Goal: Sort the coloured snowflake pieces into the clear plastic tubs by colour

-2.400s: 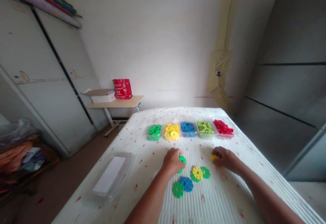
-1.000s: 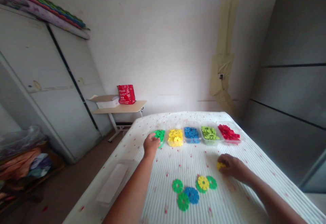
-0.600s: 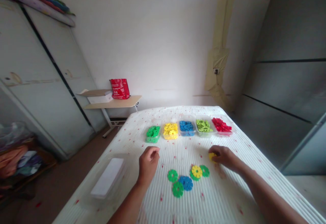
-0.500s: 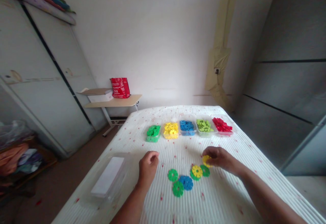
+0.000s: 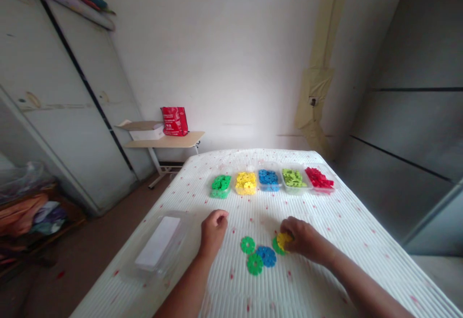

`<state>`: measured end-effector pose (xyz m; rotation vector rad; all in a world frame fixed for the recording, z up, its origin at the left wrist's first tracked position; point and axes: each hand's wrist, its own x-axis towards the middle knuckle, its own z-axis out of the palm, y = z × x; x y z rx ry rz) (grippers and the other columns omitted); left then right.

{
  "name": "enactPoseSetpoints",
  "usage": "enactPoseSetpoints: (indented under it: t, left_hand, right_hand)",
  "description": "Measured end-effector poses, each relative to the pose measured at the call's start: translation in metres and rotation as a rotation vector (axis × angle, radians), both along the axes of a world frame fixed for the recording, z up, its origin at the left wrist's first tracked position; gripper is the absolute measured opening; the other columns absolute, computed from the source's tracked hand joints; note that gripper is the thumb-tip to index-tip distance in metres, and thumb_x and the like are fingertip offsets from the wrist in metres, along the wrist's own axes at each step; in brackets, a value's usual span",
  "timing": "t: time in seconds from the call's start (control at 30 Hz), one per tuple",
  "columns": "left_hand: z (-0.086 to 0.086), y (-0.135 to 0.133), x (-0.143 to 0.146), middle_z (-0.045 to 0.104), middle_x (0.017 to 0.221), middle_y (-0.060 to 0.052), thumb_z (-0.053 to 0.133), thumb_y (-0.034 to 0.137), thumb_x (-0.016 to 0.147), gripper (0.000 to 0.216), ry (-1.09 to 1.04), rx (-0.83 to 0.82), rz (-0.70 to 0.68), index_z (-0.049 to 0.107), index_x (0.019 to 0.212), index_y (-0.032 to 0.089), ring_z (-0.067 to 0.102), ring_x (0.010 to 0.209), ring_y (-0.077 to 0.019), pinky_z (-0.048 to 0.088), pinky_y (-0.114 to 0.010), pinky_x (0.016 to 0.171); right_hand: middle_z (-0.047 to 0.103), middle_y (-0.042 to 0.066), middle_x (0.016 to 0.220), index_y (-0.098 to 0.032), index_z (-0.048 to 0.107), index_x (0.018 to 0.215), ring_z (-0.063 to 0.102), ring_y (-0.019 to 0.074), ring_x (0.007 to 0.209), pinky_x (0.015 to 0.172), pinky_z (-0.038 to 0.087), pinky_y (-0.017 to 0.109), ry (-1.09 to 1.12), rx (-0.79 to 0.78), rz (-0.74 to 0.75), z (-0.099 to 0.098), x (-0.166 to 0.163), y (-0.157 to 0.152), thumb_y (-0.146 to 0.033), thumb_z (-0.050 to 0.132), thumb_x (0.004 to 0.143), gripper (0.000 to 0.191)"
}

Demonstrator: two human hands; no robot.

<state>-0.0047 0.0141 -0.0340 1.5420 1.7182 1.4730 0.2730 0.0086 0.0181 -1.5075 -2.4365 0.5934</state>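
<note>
Yellow disc (image 5: pixel 283 240) pinched by right hand (image 5: pixel 303 242); red bag (image 5: pixel 174 121) lettering unreadable.

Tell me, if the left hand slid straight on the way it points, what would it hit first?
Probably the green tray. The left hand points toward it, with only bare cloth between. The right hand, on a yellow disc, lies aside.

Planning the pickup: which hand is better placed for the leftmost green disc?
Likely left: the left hand lies beside the green disc; the right hand, farther off, grips a yellow disc.
</note>
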Motion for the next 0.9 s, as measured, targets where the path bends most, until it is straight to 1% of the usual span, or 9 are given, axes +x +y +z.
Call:
enactPoseSetpoints:
  t: [0.1, 0.2, 0.3, 0.4, 0.53, 0.63, 0.7, 0.8, 0.9]
  left_hand:
    - [0.002, 0.0, 0.001, 0.065, 0.06, 0.0, 0.05, 0.021, 0.065, 0.016, -0.003, -0.001, 0.007, 0.065, 0.071, 0.018, 0.063, 0.063, -0.0159, 0.049, -0.025, 0.063]
    - [0.002, 0.0, 0.002, 0.065, 0.06, 0.0, 0.049, 0.02, 0.065, 0.017, -0.012, -0.006, 0.02, 0.065, 0.071, 0.018, 0.063, 0.064, -0.016, 0.049, -0.025, 0.062]
    - [0.002, 0.0, 0.002, 0.065, 0.06, 0.0, 0.049, 0.021, 0.065, 0.017, -0.018, -0.013, 0.028, 0.065, 0.071, 0.018, 0.063, 0.064, -0.0162, 0.049, -0.025, 0.061]
    - [0.001, 0.0, 0.001, 0.065, 0.06, 0.0, 0.048, 0.021, 0.066, 0.017, -0.015, -0.021, 0.023, 0.065, 0.072, 0.018, 0.062, 0.063, -0.0159, 0.048, -0.024, 0.061]
    - [0.001, 0.0, 0.0, 0.063, 0.058, 0.0, 0.046, 0.022, 0.068, 0.019, -0.001, -0.031, 0.011, 0.064, 0.073, 0.017, 0.061, 0.061, -0.0151, 0.048, -0.024, 0.061]
    - [0.001, 0.001, 0.0, 0.062, 0.057, 0.0, 0.045, 0.021, 0.068, 0.019, 0.013, -0.04, 0.012, 0.063, 0.073, 0.017, 0.061, 0.061, -0.0148, 0.047, -0.024, 0.062]
    - [0.001, 0.001, 0.0, 0.062, 0.057, 0.0, 0.045, 0.02, 0.068, 0.02, 0.021, -0.042, 0.015, 0.063, 0.074, 0.016, 0.061, 0.06, -0.0145, 0.047, -0.024, 0.062]
    - [0.0, 0.002, 0.0, 0.063, 0.059, 0.0, 0.044, 0.019, 0.068, 0.02, 0.03, -0.034, 0.017, 0.063, 0.074, 0.016, 0.061, 0.06, -0.0141, 0.048, -0.024, 0.062]
    - [-0.001, 0.002, -0.001, 0.064, 0.061, 0.0, 0.044, 0.019, 0.068, 0.019, 0.041, -0.021, 0.011, 0.063, 0.073, 0.016, 0.061, 0.059, -0.0137, 0.048, -0.024, 0.061]
  right_hand:
    - [0.054, -0.001, 0.068, -0.019, 0.051, 0.067, 0.047, 0.0101, 0.059, 0.052, 0.03, 0.021, 0.021, -0.018, -0.015, 0.004, 0.0, 0.0, -0.013, 0.055, 0.06, 0.01]
    - [0.048, -0.004, 0.061, -0.019, 0.046, 0.062, 0.042, 0.0072, 0.054, 0.047, 0.027, 0.019, 0.151, -0.17, 0.045, 0.013, -0.002, 0.002, -0.013, 0.055, 0.061, 0.011]
    - [0.051, -0.005, 0.061, -0.018, 0.049, 0.066, 0.043, 0.0055, 0.048, 0.042, 0.03, 0.017, 0.348, -0.364, 0.086, 0.022, -0.01, 0.01, -0.014, 0.057, 0.061, 0.009]
    - [0.054, -0.006, 0.055, -0.018, 0.053, 0.069, 0.043, 0.0048, 0.041, 0.038, 0.033, 0.017, 0.571, -0.445, 0.008, 0.03, -0.027, 0.029, -0.019, 0.063, 0.061, 0.013]
    - [0.052, -0.007, 0.047, -0.018, 0.054, 0.071, 0.045, 0.0057, 0.039, 0.037, 0.036, 0.017, 0.737, -0.326, -0.188, 0.039, -0.061, 0.079, -0.019, 0.066, 0.061, 0.016]
    - [0.057, -0.005, 0.055, -0.018, 0.054, 0.082, 0.052, 0.007, 0.045, 0.044, 0.044, 0.019, 0.813, -0.218, -0.316, 0.044, -0.084, 0.121, -0.019, 0.065, 0.067, 0.019]
    - [0.059, -0.002, 0.06, -0.016, 0.054, 0.089, 0.057, 0.0087, 0.048, 0.047, 0.047, 0.02, 0.834, -0.156, -0.403, 0.045, -0.092, 0.141, -0.02, 0.065, 0.068, 0.024]
    - [0.061, 0.0, 0.064, -0.015, 0.054, 0.089, 0.059, 0.0103, 0.048, 0.046, 0.047, 0.021, 0.825, -0.055, -0.494, 0.042, -0.088, 0.152, -0.021, 0.063, 0.068, 0.023]
    - [0.061, 0.0, 0.065, -0.016, 0.056, 0.082, 0.058, 0.0106, 0.048, 0.046, 0.044, 0.021, 0.789, 0.066, -0.5, 0.034, -0.064, 0.137, -0.022, 0.057, 0.068, 0.015]
